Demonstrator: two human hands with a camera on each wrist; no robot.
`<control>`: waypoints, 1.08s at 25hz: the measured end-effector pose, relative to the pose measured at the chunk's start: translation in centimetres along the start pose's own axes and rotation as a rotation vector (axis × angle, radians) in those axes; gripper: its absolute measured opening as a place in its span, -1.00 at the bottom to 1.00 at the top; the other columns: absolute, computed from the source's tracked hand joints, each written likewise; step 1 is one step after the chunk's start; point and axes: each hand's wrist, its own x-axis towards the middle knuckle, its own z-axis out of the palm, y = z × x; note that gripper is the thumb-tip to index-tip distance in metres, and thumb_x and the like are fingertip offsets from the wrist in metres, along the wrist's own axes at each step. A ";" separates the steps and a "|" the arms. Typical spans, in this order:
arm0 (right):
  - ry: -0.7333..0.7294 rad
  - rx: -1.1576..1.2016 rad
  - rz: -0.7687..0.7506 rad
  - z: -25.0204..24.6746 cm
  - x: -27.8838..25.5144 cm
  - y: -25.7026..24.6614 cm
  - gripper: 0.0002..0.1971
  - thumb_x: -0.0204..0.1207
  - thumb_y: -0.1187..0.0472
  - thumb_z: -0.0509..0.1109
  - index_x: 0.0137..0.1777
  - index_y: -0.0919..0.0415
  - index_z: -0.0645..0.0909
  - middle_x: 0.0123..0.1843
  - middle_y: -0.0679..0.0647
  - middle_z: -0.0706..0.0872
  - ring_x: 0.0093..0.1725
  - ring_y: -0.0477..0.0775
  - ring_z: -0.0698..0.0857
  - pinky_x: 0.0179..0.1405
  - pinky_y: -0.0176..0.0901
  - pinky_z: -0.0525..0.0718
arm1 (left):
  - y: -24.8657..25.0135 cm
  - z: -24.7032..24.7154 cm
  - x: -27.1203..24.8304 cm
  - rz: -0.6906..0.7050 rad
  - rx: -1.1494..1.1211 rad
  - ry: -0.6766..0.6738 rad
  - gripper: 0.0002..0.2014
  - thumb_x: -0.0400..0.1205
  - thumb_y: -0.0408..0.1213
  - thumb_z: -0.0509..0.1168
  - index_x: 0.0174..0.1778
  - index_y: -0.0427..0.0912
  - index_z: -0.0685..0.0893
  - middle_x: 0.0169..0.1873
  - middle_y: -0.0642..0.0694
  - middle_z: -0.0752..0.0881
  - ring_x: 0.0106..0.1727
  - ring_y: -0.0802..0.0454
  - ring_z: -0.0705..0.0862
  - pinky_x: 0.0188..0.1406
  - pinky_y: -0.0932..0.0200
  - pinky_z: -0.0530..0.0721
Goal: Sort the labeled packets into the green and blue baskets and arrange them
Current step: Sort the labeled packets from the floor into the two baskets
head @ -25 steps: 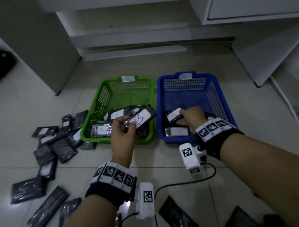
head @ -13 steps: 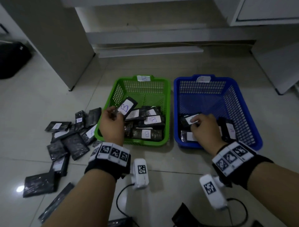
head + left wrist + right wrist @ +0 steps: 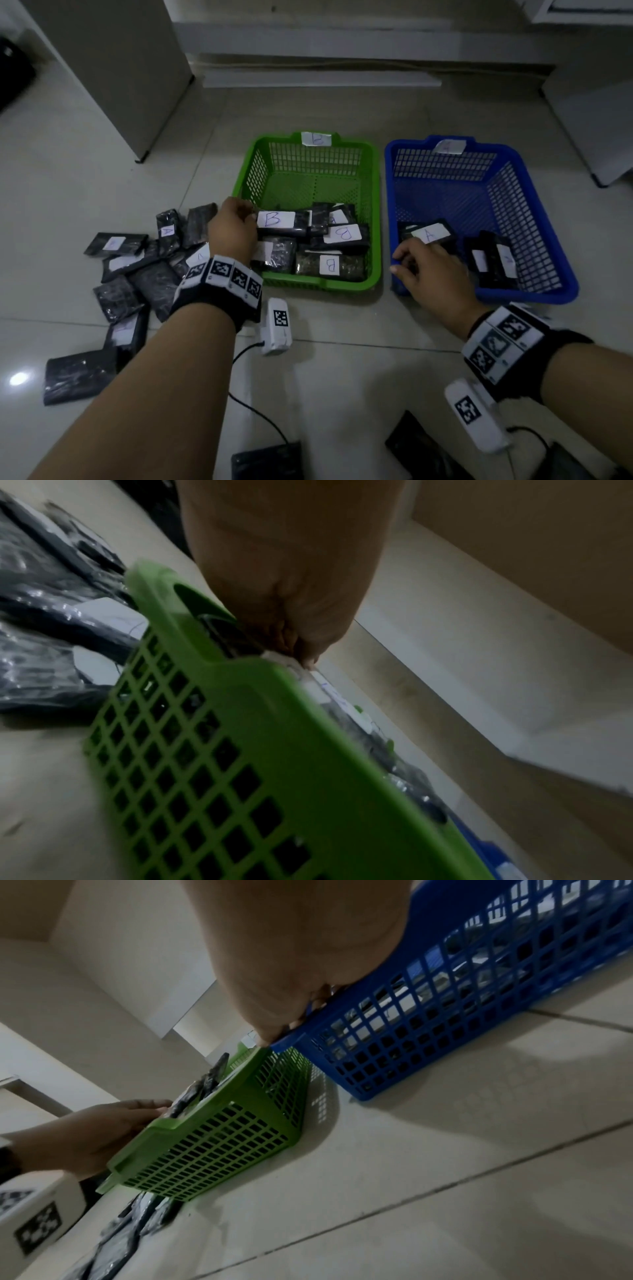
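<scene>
While our left hand (image 3: 233, 228) pinched a B packet (image 3: 281, 222) into the green basket (image 3: 308, 284) and our right hand (image 3: 430, 270), fingers curled with hold unclear, sat in the blue basket (image 3: 534, 298), many loose packets (image 3: 137, 274) remained on the floor.

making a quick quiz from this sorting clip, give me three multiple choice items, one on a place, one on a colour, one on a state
1. Where is the unsorted packet pile?
A. left of the green basket
B. right of the blue basket
C. inside the blue basket

2. Which basket carries the B packets?
A. blue
B. green
C. red

3. What is the left hand doing?
A. resting flat on the floor
B. hanging idle
C. holding a B packet

Key: 1 A, pile lies beside the green basket. 2 B, B labels lie in it. 3 C, left hand grips the B packet at its end.
</scene>
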 end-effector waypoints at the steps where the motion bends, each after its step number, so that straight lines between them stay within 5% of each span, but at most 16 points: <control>1: -0.004 0.000 0.002 0.0 0.0 -0.1 -0.85 0.52 0.01 0.41 -0.05 -0.12 0.46 -0.27 -0.21 0.55 -0.06 0.02 0.55 -0.10 -0.10 0.46 | -0.4 0.2 0.1 0.042 0.034 -0.020 -0.75 0.61 -0.35 0.24 0.19 -0.20 0.65 0.14 -0.25 0.72 0.16 -0.20 0.67 0.11 0.15 0.55; 6: -0.052 -0.006 -0.001 -0.3 0.0 -0.2 -0.85 0.53 0.02 0.40 0.02 -0.07 0.51 -0.20 -0.15 0.61 0.02 0.09 0.53 0.03 0.06 0.56 | -0.3 0.2 -2.8 0.269 0.034 0.096 -0.74 0.57 -0.41 0.22 0.13 -0.25 0.70 0.22 -0.28 0.58 0.25 -0.18 0.54 0.17 0.16 0.51; 10: 0.083 -0.019 -0.125 -1.3 -2.9 1.4 -0.80 0.49 0.19 0.36 0.10 0.07 0.65 -0.01 0.06 0.65 0.09 0.23 0.53 0.08 0.12 0.55 | 2.8 2.3 -8.2 0.539 0.002 0.165 -0.81 0.52 -0.41 0.21 -0.05 -0.22 0.71 0.00 -0.25 0.58 0.05 -0.24 0.57 0.03 -0.05 0.60; 13: 0.155 0.025 -0.120 -3.0 -8.5 4.3 -0.73 0.38 0.29 0.27 0.05 0.13 0.68 -0.02 0.10 0.59 0.03 0.15 0.51 0.06 -0.05 0.49 | 6.6 5.4 -13.4 0.697 -0.064 -0.009 -0.83 0.52 -0.43 0.24 -0.07 -0.18 0.69 -0.10 -0.19 0.59 -0.03 -0.17 0.55 0.00 0.04 0.52; 17: 0.063 -0.047 0.057 -6.9 -15.9 11.0 -0.60 0.31 0.11 0.19 0.14 0.06 0.65 0.02 0.12 0.60 0.05 0.26 0.56 0.07 0.09 0.58 | 11.9 10.3 -20.4 0.834 -0.092 -0.248 -0.84 0.49 -0.46 0.30 -0.08 -0.18 0.69 -0.16 -0.15 0.60 -0.09 -0.15 0.55 -0.04 0.13 0.45; 20: 0.032 -0.132 0.255 -9.9 -19.3 15.9 -0.51 0.28 0.03 0.23 0.24 0.01 0.62 0.11 0.15 0.60 0.13 0.31 0.57 0.17 0.11 0.56 | 14.7 14.3 -25.6 0.858 -0.113 -0.429 -0.85 0.50 -0.41 0.29 -0.06 -0.16 0.69 -0.13 -0.13 0.60 -0.04 -0.13 0.56 0.02 0.13 0.47; 24: -0.049 -0.170 0.487 -12.4 -21.9 21.0 -0.53 0.39 0.10 0.42 0.33 0.05 0.56 0.23 0.23 0.52 0.26 0.34 0.46 0.28 0.08 0.49 | 16.3 19.4 -31.9 0.860 0.007 -0.832 -0.79 0.54 -0.33 0.31 0.07 -0.06 0.69 -0.03 -0.02 0.60 0.06 -0.04 0.56 0.08 0.17 0.48; 27: -0.130 -0.137 0.555 -12.5 -24.2 23.9 -0.52 0.37 0.06 0.49 0.30 0.05 0.56 0.23 0.22 0.50 0.29 0.29 0.45 0.27 0.02 0.49 | 17.1 22.9 -35.7 0.813 0.063 -0.974 -0.63 0.51 -0.26 0.36 0.25 -0.08 0.62 0.13 -0.08 0.59 0.16 -0.09 0.57 0.19 0.12 0.50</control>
